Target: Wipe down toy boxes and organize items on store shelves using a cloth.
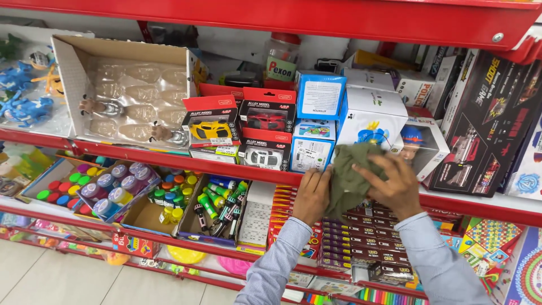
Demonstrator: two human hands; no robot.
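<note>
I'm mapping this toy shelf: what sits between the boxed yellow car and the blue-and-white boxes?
In the head view, two boxed cars stacked: a red car above a white car.

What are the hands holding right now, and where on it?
An olive-green cloth, bunched between both hands: the left hand grips its lower left side, and the right hand has its fingers across the right side.

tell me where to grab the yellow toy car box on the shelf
Grip the yellow toy car box by its red top flap and upper side edges, coming straight in from the front. It stands upright, face out, with another car box tight against one side, so the top edge is freest.
</note>
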